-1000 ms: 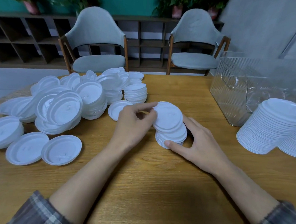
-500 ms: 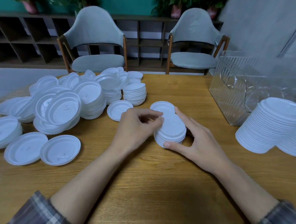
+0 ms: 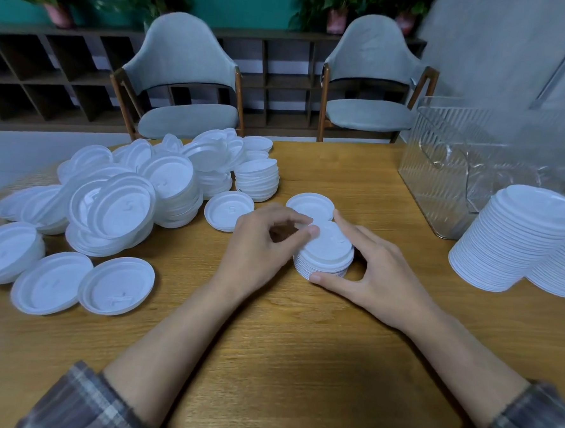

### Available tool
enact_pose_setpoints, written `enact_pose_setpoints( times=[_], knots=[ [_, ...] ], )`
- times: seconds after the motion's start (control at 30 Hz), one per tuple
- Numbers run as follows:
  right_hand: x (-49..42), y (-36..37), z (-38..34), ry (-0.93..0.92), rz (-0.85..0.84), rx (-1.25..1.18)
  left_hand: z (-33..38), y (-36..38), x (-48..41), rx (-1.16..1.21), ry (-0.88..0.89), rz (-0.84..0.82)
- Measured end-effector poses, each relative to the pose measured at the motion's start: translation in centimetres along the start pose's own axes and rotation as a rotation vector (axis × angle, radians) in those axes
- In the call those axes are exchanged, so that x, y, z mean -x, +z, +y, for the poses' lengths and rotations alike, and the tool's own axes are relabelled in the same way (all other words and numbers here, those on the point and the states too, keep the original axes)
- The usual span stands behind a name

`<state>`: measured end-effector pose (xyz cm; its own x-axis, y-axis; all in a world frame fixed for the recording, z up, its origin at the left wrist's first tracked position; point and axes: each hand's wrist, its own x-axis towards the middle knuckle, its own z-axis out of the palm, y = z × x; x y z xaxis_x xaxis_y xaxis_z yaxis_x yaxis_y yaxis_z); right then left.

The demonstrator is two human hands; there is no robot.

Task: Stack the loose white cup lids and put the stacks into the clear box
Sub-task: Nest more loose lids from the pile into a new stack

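A short stack of white lids (image 3: 326, 258) stands on the wooden table (image 3: 298, 363) at the centre. My right hand (image 3: 375, 274) holds it from the right, thumb at its front edge and forefinger along its back. My left hand (image 3: 259, 245) has curled fingers, and its thumb and fingertips pinch the left rim of the top lid (image 3: 330, 241). A heap of loose lids (image 3: 126, 204) covers the table's left side. One single lid (image 3: 229, 211) lies left of my hands and another (image 3: 308, 204) just behind the stack. The clear box (image 3: 442, 177) stands at the right rear.
Two tall finished lid stacks (image 3: 514, 241) lean in front of the clear box at the right edge. Two flat lids (image 3: 83, 284) lie near the front left. Two grey chairs (image 3: 186, 85) stand behind the table.
My left hand has lowered the tilted lid it held onto the small stack, where it now lies flat. My right hand has stayed around the stack.
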<state>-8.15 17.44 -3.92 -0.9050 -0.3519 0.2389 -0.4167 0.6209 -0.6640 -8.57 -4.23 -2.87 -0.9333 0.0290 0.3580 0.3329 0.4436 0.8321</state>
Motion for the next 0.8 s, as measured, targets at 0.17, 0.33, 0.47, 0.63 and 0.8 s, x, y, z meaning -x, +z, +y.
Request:
enact_pose_setpoints(
  times=[0.17,0.33,0.47,0.63,0.8],
  knots=[
    [0.1,-0.2,0.2,0.024,0.023,0.02,-2.0,-0.3,-0.5,-0.364,0.174,-0.053],
    [0.1,-0.2,0.2,0.046,0.017,0.041,-3.3,-0.3,-0.9,-0.481,0.157,-0.089],
    [0.2,-0.3,0.0,0.058,0.008,0.05,-2.5,-0.7,-1.0,-0.471,0.127,0.027],
    [0.2,-0.3,0.0,0.072,0.003,0.056,-1.4,-1.1,-1.0,-0.522,0.052,0.063],
    [0.1,-0.3,0.1,0.067,0.003,0.07,-1.2,-1.4,-1.0,-0.468,-0.025,0.076]
  ],
)
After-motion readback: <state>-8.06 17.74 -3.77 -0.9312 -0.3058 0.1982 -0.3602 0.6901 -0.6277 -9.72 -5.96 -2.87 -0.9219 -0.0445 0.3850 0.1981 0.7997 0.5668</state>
